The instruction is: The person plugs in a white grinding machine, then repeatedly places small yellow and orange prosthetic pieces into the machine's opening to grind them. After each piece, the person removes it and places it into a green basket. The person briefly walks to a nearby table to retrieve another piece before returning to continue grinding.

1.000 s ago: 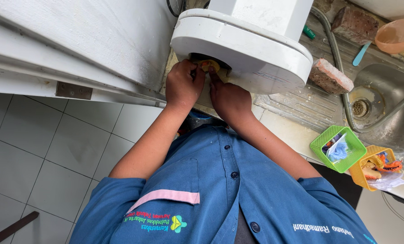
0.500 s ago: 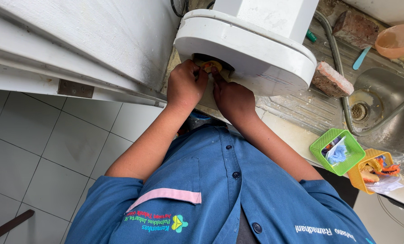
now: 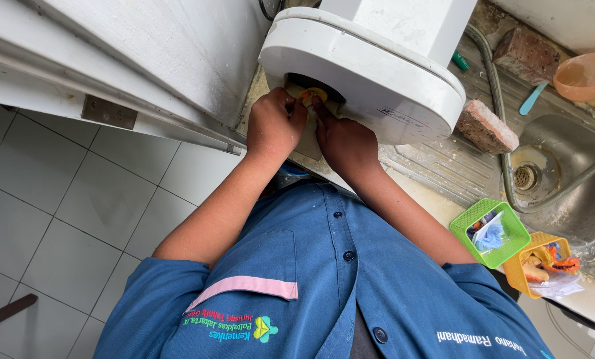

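Note:
A white water dispenser (image 3: 377, 73) stands on the steel counter in front of me. Under its front ledge sits a small yellowish fitting (image 3: 310, 95) in a dark recess. My left hand (image 3: 274, 125) is curled with its fingertips on the left side of that fitting. My right hand (image 3: 343, 139) reaches up from the right, fingers pressed against the same fitting. The undersides of both sets of fingertips are hidden by the ledge. I wear a blue shirt with a pink strip.
A steel sink (image 3: 557, 166) with a drain and grey hose lies to the right. Two bricks (image 3: 487, 126) rest on the drainboard, a pink bowl (image 3: 587, 74) behind. Green basket (image 3: 490, 233) and yellow basket (image 3: 540, 266) sit at the counter edge. A white cabinet door (image 3: 144, 60) stands left.
The view has shifted slightly; both hands stay at the fitting under the dispenser, with the left fingers closing a little tighter on it.

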Motion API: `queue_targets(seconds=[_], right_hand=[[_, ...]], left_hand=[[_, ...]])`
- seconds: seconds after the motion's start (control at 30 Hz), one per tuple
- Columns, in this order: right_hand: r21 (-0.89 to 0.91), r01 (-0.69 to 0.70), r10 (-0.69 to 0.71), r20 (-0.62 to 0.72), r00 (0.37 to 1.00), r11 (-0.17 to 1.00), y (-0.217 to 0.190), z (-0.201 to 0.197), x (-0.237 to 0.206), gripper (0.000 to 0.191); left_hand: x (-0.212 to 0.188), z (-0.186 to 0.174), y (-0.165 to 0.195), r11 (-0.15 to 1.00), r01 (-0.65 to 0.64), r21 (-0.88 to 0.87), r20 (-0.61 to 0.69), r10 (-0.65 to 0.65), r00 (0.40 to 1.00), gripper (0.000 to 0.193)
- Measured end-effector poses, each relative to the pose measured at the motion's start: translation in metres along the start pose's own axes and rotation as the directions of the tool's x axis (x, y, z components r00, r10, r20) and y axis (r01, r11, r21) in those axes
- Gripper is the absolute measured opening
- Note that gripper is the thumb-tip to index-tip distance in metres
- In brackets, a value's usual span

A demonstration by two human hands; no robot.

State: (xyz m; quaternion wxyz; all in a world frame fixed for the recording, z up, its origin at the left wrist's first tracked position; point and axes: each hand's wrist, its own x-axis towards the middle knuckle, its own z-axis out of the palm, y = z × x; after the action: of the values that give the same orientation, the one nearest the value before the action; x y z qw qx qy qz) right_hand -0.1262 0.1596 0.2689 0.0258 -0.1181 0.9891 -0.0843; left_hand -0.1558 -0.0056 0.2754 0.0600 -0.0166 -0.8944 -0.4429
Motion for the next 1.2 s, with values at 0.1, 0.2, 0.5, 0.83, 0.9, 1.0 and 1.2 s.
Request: queue_targets(seconds=[0.1, 0.2, 0.5, 0.83, 0.9, 1.0, 1.2], right_hand=[[0.003, 0.016, -0.016, 0.006, 1.0, 1.0, 0.001, -0.002, 0.003, 0.048], [0.021, 0.041, -0.04, -0.006, 0.999, 0.999, 0.004, -0.004, 0.006, 0.047], [0.085, 0.129, -0.125, -0.046, 0.991, 0.988, 0.01, 0.0, 0.015, 0.046], [0.138, 0.164, -0.177, 0.086, 0.981, 0.977, 0.002, -0.014, 0.018, 0.062], [0.159, 0.184, -0.197, 0.066, 0.978, 0.97, 0.002, -0.013, 0.014, 0.067], [0.184, 0.233, -0.231, -0.035, 0.972, 0.955, 0.005, -0.007, 0.006, 0.064], [0.204, 0.289, -0.227, -0.281, 0.933, 0.935, 0.007, 0.008, -0.001, 0.045]], left_hand=[[-0.002, 0.002, 0.001, 1.0, 0.004, -0.007, -0.042, -0.004, 0.999, 0.015], [-0.003, 0.004, 0.002, 0.999, 0.032, -0.028, -0.064, -0.033, 0.997, 0.015], [-0.007, 0.008, 0.004, 0.989, 0.132, -0.067, -0.13, -0.14, 0.982, 0.015], [-0.012, 0.003, 0.006, 0.971, 0.181, -0.157, -0.157, -0.205, 0.966, 0.016], [-0.013, -0.001, 0.007, 0.969, 0.168, -0.181, -0.103, -0.188, 0.977, 0.03], [-0.014, -0.011, 0.005, 0.992, 0.07, -0.102, -0.011, -0.072, 0.997, 0.042], [-0.002, -0.031, -0.014, 0.975, -0.184, 0.127, 0.126, 0.168, 0.978, 0.042]])
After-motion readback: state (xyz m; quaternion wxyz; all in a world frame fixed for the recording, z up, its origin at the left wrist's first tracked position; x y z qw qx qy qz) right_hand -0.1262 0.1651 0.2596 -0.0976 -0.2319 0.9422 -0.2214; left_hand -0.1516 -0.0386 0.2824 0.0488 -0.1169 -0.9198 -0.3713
